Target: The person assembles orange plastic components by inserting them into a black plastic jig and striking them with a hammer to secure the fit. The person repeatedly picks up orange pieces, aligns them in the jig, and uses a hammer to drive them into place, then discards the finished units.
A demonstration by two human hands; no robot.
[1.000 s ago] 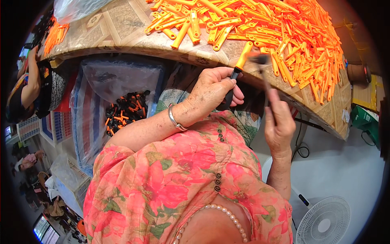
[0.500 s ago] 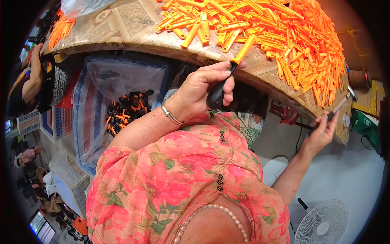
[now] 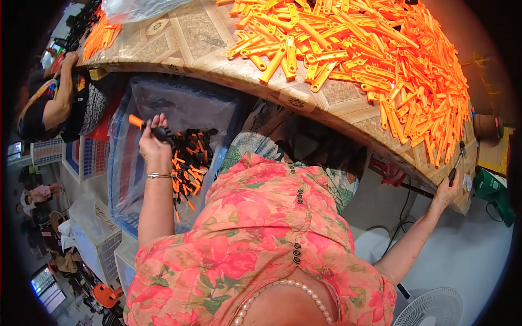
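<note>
My left hand [image 3: 154, 145] is over the bin at my left, with a black spoon-like utensil [image 3: 160, 133] across its palm. The utensil's orange handle [image 3: 136, 121] sticks out to the left past the hand. Some fingers are stretched, and I cannot make out how firmly they grip. At the table's right edge my right hand [image 3: 447, 190] is closed round the dark handle of a small hammer [image 3: 457, 163], its head pointing away from me. A large heap of orange plastic handles [image 3: 348, 60] covers the far right of the table.
The table [image 3: 201, 32] curves across in front of me. Below it stands the plastic-lined bin [image 3: 122, 179], holding many black-and-orange utensils [image 3: 190, 163]. Another person's arm [image 3: 58, 106] is at far left, near more orange handles [image 3: 102, 37]. A white fan [image 3: 432, 309] stands low right.
My left hand has swung from the table's edge down left over the bin, carrying the black utensil. The right hand with the hammer has shifted slightly right and lower.
</note>
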